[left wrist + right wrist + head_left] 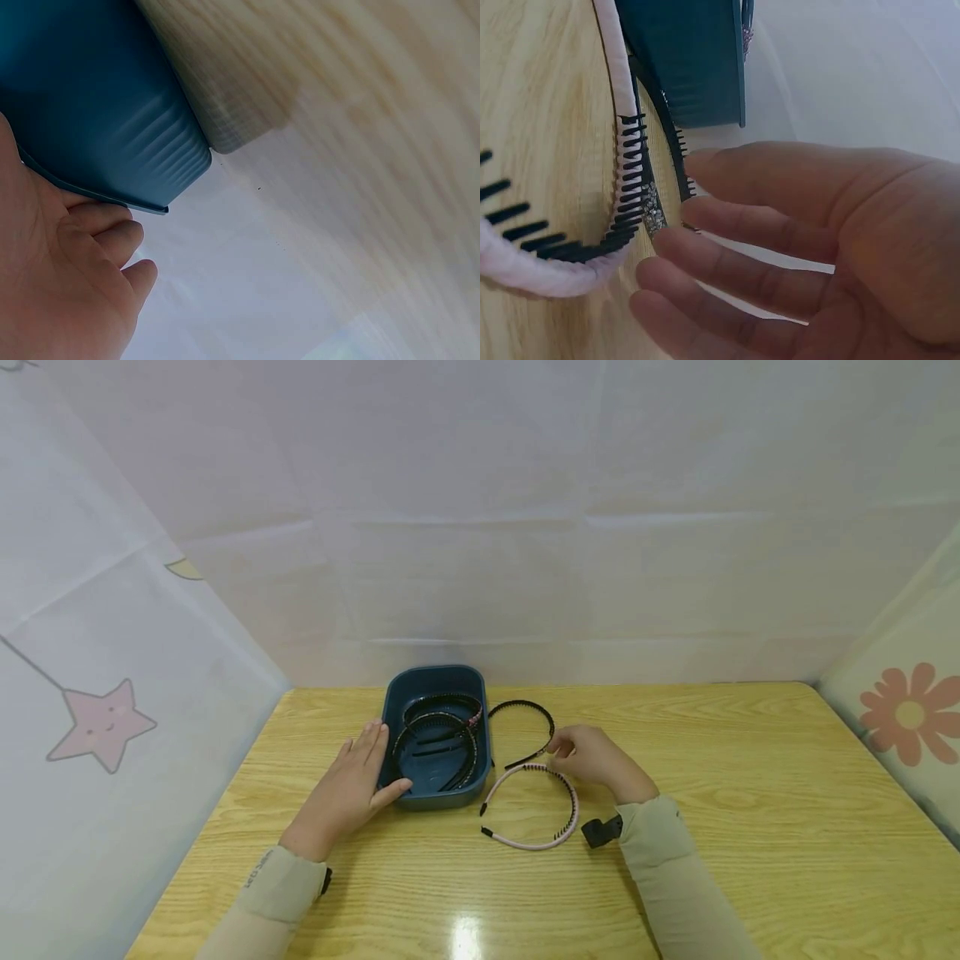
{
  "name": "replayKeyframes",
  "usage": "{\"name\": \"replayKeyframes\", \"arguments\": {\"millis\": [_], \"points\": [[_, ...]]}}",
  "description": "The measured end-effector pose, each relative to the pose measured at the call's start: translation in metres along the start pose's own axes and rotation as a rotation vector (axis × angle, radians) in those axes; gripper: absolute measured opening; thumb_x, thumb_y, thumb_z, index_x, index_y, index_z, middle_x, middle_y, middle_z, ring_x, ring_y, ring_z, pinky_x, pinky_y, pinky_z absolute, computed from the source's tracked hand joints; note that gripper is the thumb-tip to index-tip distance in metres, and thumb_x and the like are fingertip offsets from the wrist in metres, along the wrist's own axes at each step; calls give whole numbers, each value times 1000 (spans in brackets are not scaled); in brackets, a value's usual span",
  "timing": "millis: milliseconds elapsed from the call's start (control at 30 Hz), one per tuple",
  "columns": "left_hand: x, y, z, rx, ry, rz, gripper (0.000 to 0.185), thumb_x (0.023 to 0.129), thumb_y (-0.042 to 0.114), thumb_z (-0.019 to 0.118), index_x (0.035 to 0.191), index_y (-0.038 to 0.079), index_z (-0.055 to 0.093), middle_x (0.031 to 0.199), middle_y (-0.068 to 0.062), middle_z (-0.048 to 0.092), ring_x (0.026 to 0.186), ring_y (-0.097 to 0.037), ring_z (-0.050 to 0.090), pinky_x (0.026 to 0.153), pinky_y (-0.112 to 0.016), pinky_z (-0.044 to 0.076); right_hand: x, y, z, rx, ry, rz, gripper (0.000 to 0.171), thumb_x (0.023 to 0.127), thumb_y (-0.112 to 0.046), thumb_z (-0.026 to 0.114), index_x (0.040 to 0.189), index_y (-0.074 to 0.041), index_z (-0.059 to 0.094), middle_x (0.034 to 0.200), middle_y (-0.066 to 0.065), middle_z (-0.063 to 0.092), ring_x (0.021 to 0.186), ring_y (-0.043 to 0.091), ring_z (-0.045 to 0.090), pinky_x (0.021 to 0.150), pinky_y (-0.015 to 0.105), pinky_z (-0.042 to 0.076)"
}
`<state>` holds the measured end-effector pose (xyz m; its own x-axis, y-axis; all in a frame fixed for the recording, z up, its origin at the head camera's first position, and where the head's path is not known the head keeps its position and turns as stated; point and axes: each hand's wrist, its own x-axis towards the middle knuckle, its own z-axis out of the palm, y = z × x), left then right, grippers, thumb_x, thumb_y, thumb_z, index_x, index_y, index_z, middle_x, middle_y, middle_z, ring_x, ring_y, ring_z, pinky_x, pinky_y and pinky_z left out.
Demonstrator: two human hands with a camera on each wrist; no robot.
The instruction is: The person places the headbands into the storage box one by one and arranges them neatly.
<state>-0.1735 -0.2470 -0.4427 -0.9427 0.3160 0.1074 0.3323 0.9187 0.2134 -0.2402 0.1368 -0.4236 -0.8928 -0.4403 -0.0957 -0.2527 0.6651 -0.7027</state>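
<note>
Hands at the headbands beside the blue bin, on the tabletop (675, 860).

Left hand (352, 789) lies flat with relaxed fingers against the near-left wall of the blue bin (390, 693), which holds black headbands. Right hand (592, 758) has loose, slightly bent fingers touching the end of the black headband (525, 703), nothing gripped; the pink headband (534, 843) lies just beside it, their teeth close together. Risk, judged: lifting the black band could snag the pink band's comb and drag it along; the bin may slide if bumped.

blue bin (395, 706): upright on table, headbands inside | black headband (534, 707): flat, just right of bin
</note>
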Motion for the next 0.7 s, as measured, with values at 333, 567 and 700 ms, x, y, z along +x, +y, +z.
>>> {"name": "replayKeyframes", "arguments": {"millis": [333,567,700], "points": [[0,-1,0,4,1,3,98,100,63,49,159,-7,15,167,-23,10,154,-39,12,124,-59,12,-6,-1,-1,-13,-74,106,17,88,-6,78,102,2,73,84,5,67,71,18,62,66,33,55],[-1,-1,0,1,14,6,97,100,63,49,159,-7,16,167,-23,12,154,-39,12,124,-60,13,-6,0,1,16,-96,133,14,89,-1,75,101,4,72,81,7,67,70,20,66,66,33,58],[0,-1,1,0,14,6,97,100,63,49,159,-6,16,167,-23,11,154,-39,12,124,-60,13,-7,0,1,24,-94,128,12,88,1,75,100,3,73,79,7,67,68,20,66,64,32,57]]}}
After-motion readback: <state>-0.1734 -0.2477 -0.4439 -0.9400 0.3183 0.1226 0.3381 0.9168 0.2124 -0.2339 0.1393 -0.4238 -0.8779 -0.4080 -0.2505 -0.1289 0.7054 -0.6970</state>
